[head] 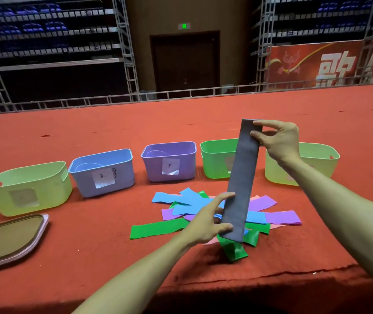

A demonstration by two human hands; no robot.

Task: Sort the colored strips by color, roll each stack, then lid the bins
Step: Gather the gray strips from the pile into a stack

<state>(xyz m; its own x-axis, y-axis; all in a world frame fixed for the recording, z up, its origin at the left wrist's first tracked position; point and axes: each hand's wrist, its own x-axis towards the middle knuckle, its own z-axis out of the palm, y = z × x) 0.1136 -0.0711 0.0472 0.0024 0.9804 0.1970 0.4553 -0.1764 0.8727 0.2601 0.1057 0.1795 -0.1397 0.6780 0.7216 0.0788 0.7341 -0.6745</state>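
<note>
**Fingers [263, 124] and thumbs of 2 hands clamp 1 grey strip [241, 177] over the unsorted pile [187, 203]**

- Lid [11, 240]: 1, far left, lying flat on the red carpet [113, 245]. Brown face, pink rim, partly cut off by the frame.
- Bins: 5 in a row behind the pile, all open.
  - Left yellow-green bin [29, 189], with a pale label.
  - Blue bin [104, 175], with a white label.
  - Purple bin [169, 164], with a white label.
  - Green bin [216, 159], partly hidden by the strip.
  - Right yellow-green bin [317, 158], behind the right forearm.
- Pile: blue, purple, green and pink strips, crossed over one another on the carpet in front of the purple and green bins.
- Left hand [204, 220]: thumb and fingers grip the grey strip's lower left edge.
- Grey strip: long, narrow and dull slate grey. It is held flat and taut, nearly upright, above the pile. Whether its lower end touches the pile cannot be told.
- Right hand [279, 140]: thumb and forefinger pinch the strip's top end, and the other fingers are loosely curled.
</note>
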